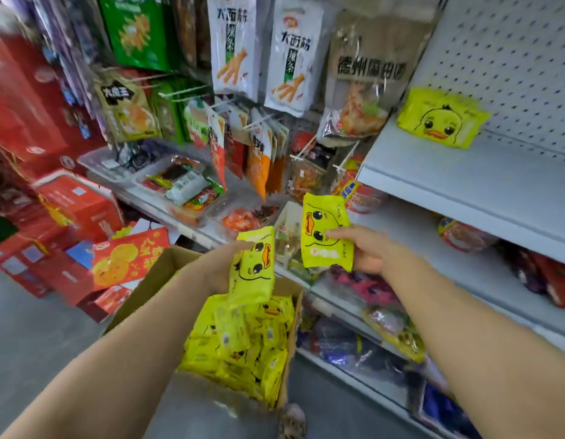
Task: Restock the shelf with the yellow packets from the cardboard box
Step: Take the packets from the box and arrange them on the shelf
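Carry-to-shelf step judged in hand: one yellow packet is gripped by the left hand above the cardboard box at lower centre, still full of packets, and another packet is pinched by the right hand just right of it. Both likely need lifting to the white shelf at upper right, beside the stacked packets against the pegboard. Hanging snack bags fill the upper centre, red boxes the left, over grey floor.

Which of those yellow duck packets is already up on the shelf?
The packet leaning against the pegboard on the white shelf, upper right. The others are in the hands or the box.
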Motion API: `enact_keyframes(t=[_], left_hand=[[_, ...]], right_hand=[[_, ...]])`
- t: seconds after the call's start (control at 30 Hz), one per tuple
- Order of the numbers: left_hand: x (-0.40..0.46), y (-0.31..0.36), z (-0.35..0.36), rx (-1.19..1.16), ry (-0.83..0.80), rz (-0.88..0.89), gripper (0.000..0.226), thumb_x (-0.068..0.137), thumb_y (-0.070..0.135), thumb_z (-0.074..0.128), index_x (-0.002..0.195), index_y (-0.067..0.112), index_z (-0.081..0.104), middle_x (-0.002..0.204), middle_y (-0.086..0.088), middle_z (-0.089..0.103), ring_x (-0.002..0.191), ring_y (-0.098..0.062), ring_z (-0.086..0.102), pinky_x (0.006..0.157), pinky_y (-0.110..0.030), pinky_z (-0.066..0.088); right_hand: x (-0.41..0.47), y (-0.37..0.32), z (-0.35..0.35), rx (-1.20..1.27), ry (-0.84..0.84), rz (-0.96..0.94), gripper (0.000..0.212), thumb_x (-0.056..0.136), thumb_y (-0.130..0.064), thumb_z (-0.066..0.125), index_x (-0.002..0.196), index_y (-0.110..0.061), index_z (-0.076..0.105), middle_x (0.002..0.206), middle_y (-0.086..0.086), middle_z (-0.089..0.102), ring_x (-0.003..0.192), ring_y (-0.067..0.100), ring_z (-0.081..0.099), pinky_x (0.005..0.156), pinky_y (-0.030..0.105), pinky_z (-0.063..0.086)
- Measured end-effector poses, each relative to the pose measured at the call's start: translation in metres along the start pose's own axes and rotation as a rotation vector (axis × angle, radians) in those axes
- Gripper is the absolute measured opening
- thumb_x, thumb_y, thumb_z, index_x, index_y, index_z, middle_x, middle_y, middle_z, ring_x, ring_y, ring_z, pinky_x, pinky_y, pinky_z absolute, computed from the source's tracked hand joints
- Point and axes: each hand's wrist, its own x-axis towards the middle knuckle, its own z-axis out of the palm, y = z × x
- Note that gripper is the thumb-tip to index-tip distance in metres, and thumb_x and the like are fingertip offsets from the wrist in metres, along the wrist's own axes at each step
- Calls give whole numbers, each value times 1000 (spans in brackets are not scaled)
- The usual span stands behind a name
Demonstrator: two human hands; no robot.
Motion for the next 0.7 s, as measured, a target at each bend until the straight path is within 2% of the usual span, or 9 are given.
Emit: enact_keyframes(t=[0.07, 0.13, 0.2, 0.23, 0.3, 0.4, 0.47, 0.57, 0.7], left_hand=[[-11, 23, 13, -8, -104, 56, 24, 96, 15, 49, 106, 3, 66, 101, -20, 71, 84, -32, 71, 81, -45, 56], [-24, 46, 29, 17, -141, 102, 23, 93, 5, 51, 111, 4, 66, 105, -19, 71, 87, -31, 72, 82, -46, 56], [-35, 69, 45, 70, -163, 174, 30, 86, 5, 61, 116, 4, 64, 109, -17, 71, 94, -28, 71, 83, -44, 57], [-38, 81, 53, 88, -177, 213, 40, 80, 7, 65, 120, 3, 63, 114, -17, 70, 101, -28, 69, 88, -45, 54], [-40, 108, 68, 100, -213, 276, 51, 72, 10, 69, 122, 3, 61, 120, -18, 67, 109, -28, 65, 95, -46, 50], [-42, 145, 99, 137, -241, 331, 36, 81, 11, 64, 116, 3, 63, 109, -16, 72, 92, -25, 72, 81, -42, 59], [-39, 166, 121, 178, -276, 331, 21, 93, 12, 56, 110, 5, 65, 96, -14, 75, 81, -24, 74, 69, -42, 61], [-30, 195, 154, 276, -304, 333, 21, 97, 20, 54, 110, 8, 65, 94, -13, 75, 78, -24, 74, 64, -41, 61], [-9, 229, 202, 328, -266, 312, 21, 99, 22, 53, 102, 5, 63, 76, -10, 75, 61, -20, 72, 56, -35, 59]], right_hand=[[-22, -25, -6, 29, -41, -83, 89, 37, -15, 100, 119, -8, 67, 118, 17, 70, 100, 30, 72, 83, 49, 59], [-43, -50, -12, 18, -20, -172, 89, 35, -17, 101, 117, -8, 69, 120, 17, 69, 101, 31, 71, 78, 43, 60], [-61, -77, -19, -5, 41, -260, 87, 34, -23, 101, 114, -9, 70, 116, 16, 71, 97, 30, 73, 76, 43, 61], [-71, -90, -22, -16, 75, -300, 88, 35, -25, 101, 116, -9, 69, 116, 16, 71, 96, 31, 73, 78, 47, 61], [-88, -113, -30, -13, 152, -357, 79, 53, -21, 94, 124, -7, 63, 116, 18, 71, 96, 32, 72, 81, 53, 59], [-106, -142, -47, 15, 310, -446, 55, 72, -9, 73, 126, -7, 61, 107, 13, 74, 83, 25, 75, 68, 42, 62], [-116, -159, -62, -30, 398, -486, 50, 79, -7, 72, 128, -6, 61, 108, 11, 73, 77, 22, 74, 61, 36, 61], [-130, -184, -90, -124, 539, -510, 44, 81, -10, 75, 124, -6, 64, 98, 9, 76, 74, 21, 74, 58, 32, 60], [-150, -219, -128, -180, 665, -566, 47, 77, -8, 80, 121, -7, 63, 102, 12, 75, 80, 25, 74, 63, 34, 60]])
